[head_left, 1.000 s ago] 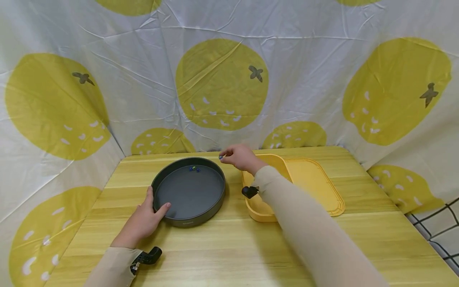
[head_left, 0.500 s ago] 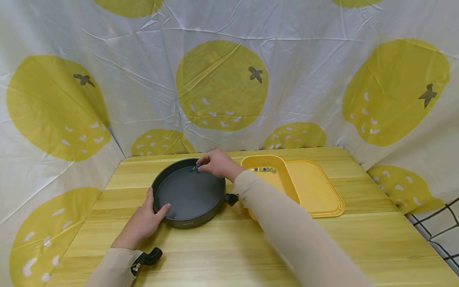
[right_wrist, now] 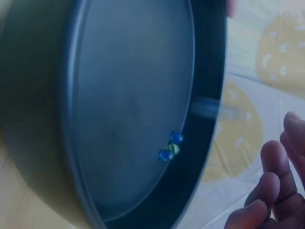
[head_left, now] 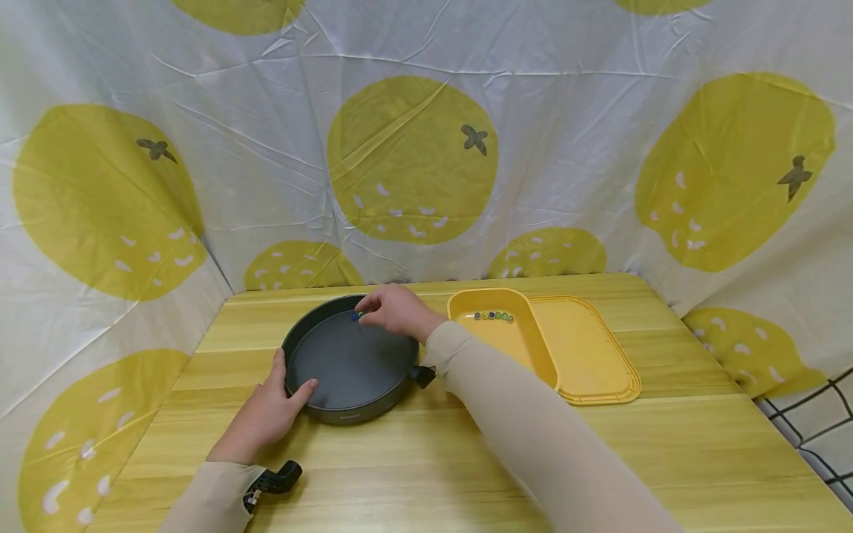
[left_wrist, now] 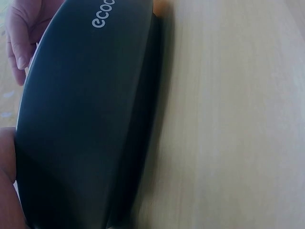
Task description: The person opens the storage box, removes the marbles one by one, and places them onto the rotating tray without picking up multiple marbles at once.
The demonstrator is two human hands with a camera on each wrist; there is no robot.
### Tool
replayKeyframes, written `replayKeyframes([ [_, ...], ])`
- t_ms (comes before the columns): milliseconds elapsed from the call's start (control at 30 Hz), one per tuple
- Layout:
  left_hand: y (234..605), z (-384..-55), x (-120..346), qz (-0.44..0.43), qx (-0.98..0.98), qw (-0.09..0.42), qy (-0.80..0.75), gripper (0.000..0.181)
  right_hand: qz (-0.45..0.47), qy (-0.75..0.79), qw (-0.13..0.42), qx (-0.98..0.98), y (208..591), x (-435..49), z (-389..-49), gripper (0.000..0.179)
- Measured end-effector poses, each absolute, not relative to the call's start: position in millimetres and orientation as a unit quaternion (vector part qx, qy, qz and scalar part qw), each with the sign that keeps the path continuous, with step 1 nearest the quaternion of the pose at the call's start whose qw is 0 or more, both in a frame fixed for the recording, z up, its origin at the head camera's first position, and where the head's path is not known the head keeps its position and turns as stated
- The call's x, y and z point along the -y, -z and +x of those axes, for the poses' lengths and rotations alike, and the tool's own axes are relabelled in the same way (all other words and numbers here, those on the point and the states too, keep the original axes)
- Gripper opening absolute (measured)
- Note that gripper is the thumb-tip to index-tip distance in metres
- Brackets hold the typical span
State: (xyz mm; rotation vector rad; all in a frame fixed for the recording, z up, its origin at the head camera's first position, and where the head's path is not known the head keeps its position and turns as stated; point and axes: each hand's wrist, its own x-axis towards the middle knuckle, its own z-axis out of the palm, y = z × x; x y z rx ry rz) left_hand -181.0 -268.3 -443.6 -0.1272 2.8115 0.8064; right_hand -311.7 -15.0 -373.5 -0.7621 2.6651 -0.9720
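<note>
A dark grey round cake pan (head_left: 349, 370) stands on the table, and my left hand (head_left: 266, 411) grips its near-left rim, thumb over the inside. Over the pan's far side hovers my right hand (head_left: 396, 309), hiding part of the rim. In the right wrist view, that hand's fingers (right_wrist: 271, 191) are spread apart from a blurred blue marble (right_wrist: 206, 109), which is in mid-air by the pan's inner wall. On the pan floor, two blue marbles (right_wrist: 166, 155) and a yellow-green marble (right_wrist: 174, 149) lie together against the wall.
To the right stands a yellow rectangular box (head_left: 513, 344) with several marbles (head_left: 492, 316) in a row at its far end. A flat yellow lid (head_left: 586, 348) lies beside it. A lemon-print curtain (head_left: 413, 155) hangs behind the wooden table (head_left: 400, 474).
My right hand has moved left from beside the yellow box to over the pan, carrying a marble, and has let it go. My left hand keeps its hold on the rim.
</note>
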Motion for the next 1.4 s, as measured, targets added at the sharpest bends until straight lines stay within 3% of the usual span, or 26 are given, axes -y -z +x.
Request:
replayKeyframes([
  [233,444,-181,269,-0.045,-0.955,0.103,-0.273,0.11,-0.236,0.356,0.101,-0.899,372,-10,-319,0.034],
  [767,444,-182,271,-0.045,-0.957,0.102,-0.268,0.11,-0.094,0.397,0.1,-0.908,405,-145,-352,0.036],
  [1067,445,-181,270,-0.044,-0.957,0.102,-0.268,0.108,-0.074,0.354,0.112,-0.926,432,-166,-357,0.034],
  [1400,444,-181,267,-0.04,-0.957,0.099,-0.269,0.108,-0.071,0.287,0.087,-0.951,451,-168,-359,0.031],
])
